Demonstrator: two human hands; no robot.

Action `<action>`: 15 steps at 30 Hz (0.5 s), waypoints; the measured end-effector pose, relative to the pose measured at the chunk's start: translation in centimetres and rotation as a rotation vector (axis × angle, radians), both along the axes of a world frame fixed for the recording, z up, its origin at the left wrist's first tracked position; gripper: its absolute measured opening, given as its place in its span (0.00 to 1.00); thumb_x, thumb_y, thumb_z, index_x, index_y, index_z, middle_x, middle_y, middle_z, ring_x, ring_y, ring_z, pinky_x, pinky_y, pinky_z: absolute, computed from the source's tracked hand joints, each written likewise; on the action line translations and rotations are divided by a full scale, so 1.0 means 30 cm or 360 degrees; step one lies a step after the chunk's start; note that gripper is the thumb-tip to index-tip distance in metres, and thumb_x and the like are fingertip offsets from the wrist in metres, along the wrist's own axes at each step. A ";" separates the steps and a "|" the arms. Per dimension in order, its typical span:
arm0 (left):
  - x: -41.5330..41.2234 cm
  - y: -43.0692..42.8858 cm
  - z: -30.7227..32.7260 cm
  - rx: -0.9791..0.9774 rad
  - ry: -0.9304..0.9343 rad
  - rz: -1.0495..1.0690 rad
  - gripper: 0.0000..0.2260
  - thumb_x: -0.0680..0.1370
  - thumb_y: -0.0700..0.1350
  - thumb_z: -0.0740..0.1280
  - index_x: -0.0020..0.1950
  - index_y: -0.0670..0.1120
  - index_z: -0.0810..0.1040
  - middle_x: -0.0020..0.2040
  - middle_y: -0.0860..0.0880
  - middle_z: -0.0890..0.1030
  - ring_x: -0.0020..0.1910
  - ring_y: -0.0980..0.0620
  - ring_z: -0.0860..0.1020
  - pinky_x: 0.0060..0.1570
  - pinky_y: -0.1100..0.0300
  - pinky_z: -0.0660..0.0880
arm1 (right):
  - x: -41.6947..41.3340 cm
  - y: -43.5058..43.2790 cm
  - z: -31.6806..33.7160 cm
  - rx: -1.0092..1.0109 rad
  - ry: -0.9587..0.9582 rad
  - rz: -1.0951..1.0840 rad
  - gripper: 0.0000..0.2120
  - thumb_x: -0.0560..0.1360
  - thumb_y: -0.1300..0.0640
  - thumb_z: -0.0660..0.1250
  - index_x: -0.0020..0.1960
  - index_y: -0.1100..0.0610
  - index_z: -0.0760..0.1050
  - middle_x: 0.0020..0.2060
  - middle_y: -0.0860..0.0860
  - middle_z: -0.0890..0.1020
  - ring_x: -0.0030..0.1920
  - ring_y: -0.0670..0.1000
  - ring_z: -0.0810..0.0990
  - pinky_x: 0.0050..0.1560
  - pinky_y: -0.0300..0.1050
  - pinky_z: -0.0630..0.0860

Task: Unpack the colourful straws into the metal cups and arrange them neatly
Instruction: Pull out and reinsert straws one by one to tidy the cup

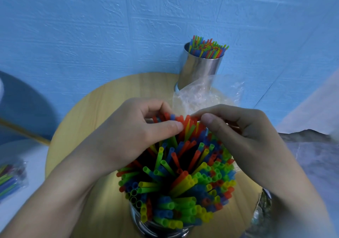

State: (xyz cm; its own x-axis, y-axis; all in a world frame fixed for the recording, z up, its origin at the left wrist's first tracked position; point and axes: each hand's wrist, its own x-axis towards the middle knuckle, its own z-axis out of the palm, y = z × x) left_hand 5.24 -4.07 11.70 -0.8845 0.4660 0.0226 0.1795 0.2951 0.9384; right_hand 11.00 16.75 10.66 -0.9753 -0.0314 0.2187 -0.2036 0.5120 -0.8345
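far cup [200, 68] behind near cup [145, 225]: filled | near cup: full, straws [183, 179] splayed | grips: left hand [128, 127], right hand [240, 129] pinching straw tips | bagged pack [11, 179] left of near cup: likely pending

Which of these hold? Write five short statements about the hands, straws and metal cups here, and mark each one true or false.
1. The left hand and the right hand both pinch tips of the straws in the near metal cup. True.
2. The far metal cup stands empty. False: it is filled with upright straws.
3. A clear plastic bag lies on the round wooden table between the two cups. True.
4. The near cup's straws stand in a tight, even bundle. False: they splay out at many angles.
5. A pack of straws lies at the left edge, off the wooden table. True.
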 end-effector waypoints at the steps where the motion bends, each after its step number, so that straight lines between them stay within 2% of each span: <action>1: 0.000 -0.001 -0.001 0.0002 -0.0013 -0.0011 0.05 0.74 0.48 0.73 0.39 0.51 0.83 0.37 0.51 0.86 0.36 0.55 0.85 0.37 0.68 0.78 | -0.001 0.000 0.002 -0.0003 -0.0011 0.0011 0.10 0.81 0.49 0.65 0.50 0.45 0.85 0.44 0.43 0.87 0.48 0.46 0.86 0.46 0.50 0.83; 3: 0.003 -0.003 0.001 -0.0002 -0.0039 -0.0035 0.03 0.76 0.46 0.73 0.42 0.50 0.84 0.38 0.52 0.87 0.38 0.54 0.86 0.39 0.67 0.79 | -0.003 -0.002 0.006 -0.0018 -0.0021 0.0038 0.09 0.80 0.49 0.66 0.50 0.45 0.85 0.44 0.44 0.87 0.47 0.48 0.86 0.46 0.55 0.83; 6: 0.007 -0.005 0.006 0.0005 -0.0079 -0.0066 0.02 0.75 0.47 0.73 0.44 0.51 0.86 0.39 0.52 0.87 0.39 0.55 0.86 0.40 0.66 0.81 | -0.006 -0.008 0.012 -0.0087 -0.0027 0.0066 0.07 0.78 0.47 0.69 0.48 0.45 0.86 0.42 0.45 0.87 0.46 0.49 0.85 0.46 0.56 0.83; 9: 0.013 -0.005 0.012 0.0023 -0.0068 -0.0091 0.08 0.69 0.54 0.72 0.45 0.53 0.87 0.39 0.53 0.87 0.40 0.56 0.86 0.42 0.66 0.81 | -0.011 -0.013 0.013 -0.0141 -0.0008 0.0086 0.04 0.78 0.48 0.72 0.46 0.45 0.85 0.40 0.45 0.86 0.43 0.49 0.84 0.44 0.53 0.82; 12: 0.015 -0.002 0.015 0.0046 -0.0055 -0.0105 0.09 0.68 0.54 0.72 0.45 0.53 0.87 0.39 0.54 0.87 0.39 0.57 0.86 0.40 0.68 0.80 | -0.017 -0.016 0.016 -0.0189 -0.0016 0.0095 0.04 0.77 0.54 0.73 0.44 0.46 0.85 0.39 0.46 0.85 0.42 0.50 0.83 0.40 0.45 0.80; 15: 0.016 0.001 0.012 0.0061 -0.0012 -0.0090 0.09 0.68 0.54 0.73 0.45 0.52 0.87 0.40 0.53 0.87 0.39 0.56 0.86 0.42 0.64 0.81 | -0.020 -0.018 0.021 -0.0187 -0.0022 0.0118 0.07 0.77 0.58 0.73 0.43 0.47 0.85 0.39 0.46 0.85 0.41 0.48 0.81 0.39 0.39 0.77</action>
State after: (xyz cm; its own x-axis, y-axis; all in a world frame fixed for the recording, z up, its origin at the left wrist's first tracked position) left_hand 5.71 -4.04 12.06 -0.8569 0.5142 0.0351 0.1880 0.2485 0.9502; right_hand 10.40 16.22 11.29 -0.9742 -0.0785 0.2118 -0.2254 0.3947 -0.8907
